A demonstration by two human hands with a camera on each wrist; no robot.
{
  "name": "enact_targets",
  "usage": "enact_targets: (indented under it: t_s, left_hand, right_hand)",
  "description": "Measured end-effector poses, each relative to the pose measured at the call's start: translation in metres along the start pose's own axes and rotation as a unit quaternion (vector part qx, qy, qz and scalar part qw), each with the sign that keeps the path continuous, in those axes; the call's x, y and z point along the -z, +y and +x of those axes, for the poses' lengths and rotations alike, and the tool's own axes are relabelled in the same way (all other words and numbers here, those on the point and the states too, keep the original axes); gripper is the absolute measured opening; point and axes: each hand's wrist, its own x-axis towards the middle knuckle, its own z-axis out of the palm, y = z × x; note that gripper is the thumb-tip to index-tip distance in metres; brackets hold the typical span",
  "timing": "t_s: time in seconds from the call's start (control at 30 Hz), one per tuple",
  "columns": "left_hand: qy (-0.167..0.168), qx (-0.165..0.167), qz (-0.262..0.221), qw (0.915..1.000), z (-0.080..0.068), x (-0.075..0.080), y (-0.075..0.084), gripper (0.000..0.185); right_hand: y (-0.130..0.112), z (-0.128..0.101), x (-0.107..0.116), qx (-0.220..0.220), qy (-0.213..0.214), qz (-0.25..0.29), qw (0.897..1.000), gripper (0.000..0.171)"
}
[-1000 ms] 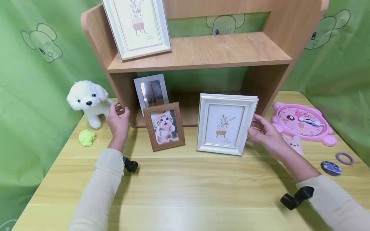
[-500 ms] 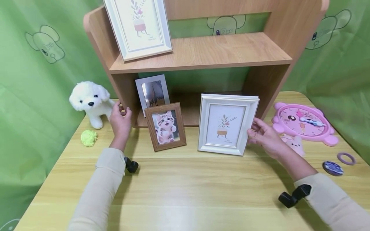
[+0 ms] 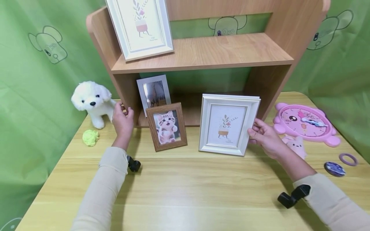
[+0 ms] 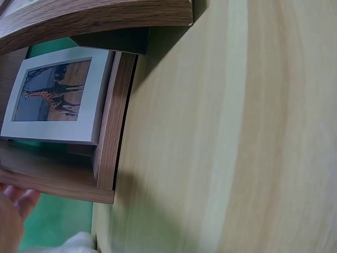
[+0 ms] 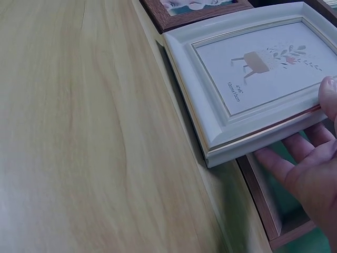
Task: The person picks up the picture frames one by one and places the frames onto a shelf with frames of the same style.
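Note:
My right hand (image 3: 267, 138) holds a white picture frame (image 3: 203, 123) by its right edge, thumb on the front and fingers behind. The frame stands upright on the table before the shelf, its print a potted plant. My left hand (image 3: 122, 123) is by the shelf's left side panel (image 3: 127, 89), beside a white plush dog (image 3: 92, 99); in the left wrist view its fingers (image 4: 27, 201) are at the panel's edge. Between the hands stands a brown frame (image 3: 180, 128) with a kitten picture. Behind it, a smaller white frame (image 4: 93, 100) with a giraffe photo leans inside the lower shelf.
Another white frame (image 3: 169, 38) stands on the upper shelf (image 3: 219, 49). At the right lie a pink toy clock (image 3: 303, 123), a small pink plush (image 3: 296, 146), a purple ring (image 3: 348, 159) and a blue disc (image 3: 334, 169). A yellow-green yarn ball (image 3: 91, 138) lies at the left.
The head view has shifted slightly, so everything appears a little further right. Both hands and the frames otherwise keep their places.

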Motion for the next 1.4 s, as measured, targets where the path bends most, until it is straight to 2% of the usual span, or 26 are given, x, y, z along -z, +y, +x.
enact_targets:
  t_s: [0.5, 0.8, 1.17, 1.4]
  left_hand:
    - [-0.006, 0.002, -0.006, 1.0, 0.0, 0.002, -0.001, 0.026]
    - [0.001, 0.008, -0.053, 0.9986, 0.003, 0.001, -0.006, 0.026]
    - [0.009, 0.007, -0.064, 0.9979, 0.004, 0.0, -0.008, 0.023]
    - [0.004, 0.019, -0.063, 0.9978, 0.004, 0.001, -0.007, 0.026]
  right_hand:
    - [0.002, -0.002, -0.003, -0.003, 0.015, 0.032, 0.999, 0.036]
    - [-0.002, -0.004, -0.007, 0.011, 0.022, 0.052, 0.998, 0.036]
    - [-0.021, -0.009, -0.009, 0.032, 0.026, 0.101, 0.994, 0.038]
    - [-0.04, -0.011, -0.01, 0.04, 0.039, 0.079, 0.995, 0.036]
